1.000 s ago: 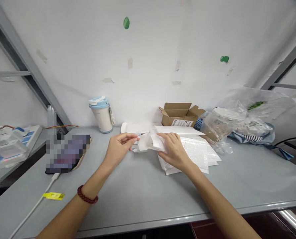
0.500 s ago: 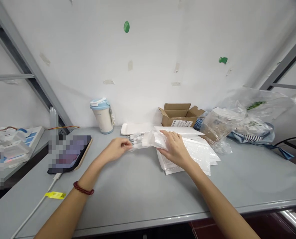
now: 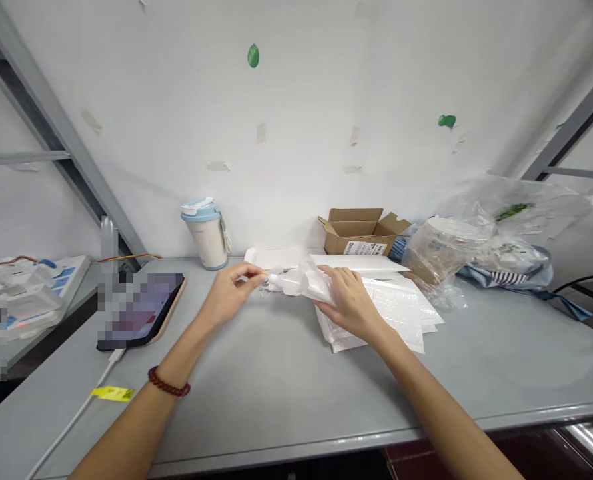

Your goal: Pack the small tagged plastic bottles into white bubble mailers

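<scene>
My right hand (image 3: 351, 300) is wrapped round a white bubble mailer (image 3: 312, 285), whose mouth points left. Small white pieces with thin cords (image 3: 272, 283) show at that mouth; their exact kind is not clear. With thumb and fingertips together, my left hand (image 3: 228, 292) pinches the left end of these pieces. Under and behind my right hand lies a loose stack of white bubble mailers (image 3: 394, 313). A long, low white tray-like thing (image 3: 266, 257) sits just behind the held mailer, partly covered by it.
An opened cardboard box (image 3: 359, 245) stands against the wall. To its right are clear plastic bags (image 3: 446, 253) and blue cloth. On the left are a blue-lidded cup (image 3: 206, 243), a phone (image 3: 141, 313) on a white cable (image 3: 71, 423), and a power strip (image 3: 71, 280).
My left hand has risen slightly and its fingers have shifted up along the small white pieces, which are now bunched closer to the mailer's mouth. My right hand has barely moved.
</scene>
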Action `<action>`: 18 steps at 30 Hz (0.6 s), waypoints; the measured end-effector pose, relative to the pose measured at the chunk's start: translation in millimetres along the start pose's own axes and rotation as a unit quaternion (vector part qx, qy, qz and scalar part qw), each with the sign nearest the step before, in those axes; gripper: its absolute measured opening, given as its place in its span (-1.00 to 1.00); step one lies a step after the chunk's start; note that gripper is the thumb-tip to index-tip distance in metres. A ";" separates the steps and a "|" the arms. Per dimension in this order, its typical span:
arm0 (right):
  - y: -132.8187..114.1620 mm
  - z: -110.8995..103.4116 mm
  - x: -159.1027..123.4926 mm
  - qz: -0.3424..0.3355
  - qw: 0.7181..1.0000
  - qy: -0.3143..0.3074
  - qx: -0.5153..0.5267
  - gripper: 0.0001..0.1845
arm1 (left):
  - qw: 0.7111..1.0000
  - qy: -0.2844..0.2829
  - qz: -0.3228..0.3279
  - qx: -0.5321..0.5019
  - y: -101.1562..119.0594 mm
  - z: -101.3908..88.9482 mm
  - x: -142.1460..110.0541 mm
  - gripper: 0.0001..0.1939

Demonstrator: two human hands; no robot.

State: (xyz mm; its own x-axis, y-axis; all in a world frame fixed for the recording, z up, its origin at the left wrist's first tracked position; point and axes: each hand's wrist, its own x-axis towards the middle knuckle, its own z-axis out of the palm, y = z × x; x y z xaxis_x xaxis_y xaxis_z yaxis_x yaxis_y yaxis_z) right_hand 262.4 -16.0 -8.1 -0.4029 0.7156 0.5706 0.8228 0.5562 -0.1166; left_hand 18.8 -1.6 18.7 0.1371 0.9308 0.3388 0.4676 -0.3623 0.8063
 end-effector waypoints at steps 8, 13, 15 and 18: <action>-9.3 3.5 -2.5 -0.076 0.997 0.004 0.032 -0.42 | 0.986 -0.118 -0.021 -0.116 -3.5 45.4 -13.0 -0.72; -13.3 -2.1 -2.3 -0.071 0.997 -0.021 0.029 -0.38 | 0.984 -0.064 -0.081 -0.145 -1.4 34.9 -8.2 -0.71; -12.4 -4.7 -1.6 -0.060 0.998 -0.025 0.006 -0.33 | 0.987 -0.012 -0.097 -0.129 -3.5 27.7 -4.7 -0.70; -7.9 -6.5 -0.6 -0.049 0.998 -0.013 -0.026 -0.30 | 0.986 0.050 -0.114 -0.113 -9.2 20.5 -0.8 -0.64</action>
State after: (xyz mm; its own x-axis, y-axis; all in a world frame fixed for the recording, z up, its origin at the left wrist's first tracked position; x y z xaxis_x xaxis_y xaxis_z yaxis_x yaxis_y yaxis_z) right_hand 258.8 -23.6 -2.2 -0.4919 0.6707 0.5552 0.7985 0.6017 -0.0195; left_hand 32.3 1.9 1.0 -0.0415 0.9839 0.1736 0.2675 -0.1565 0.9508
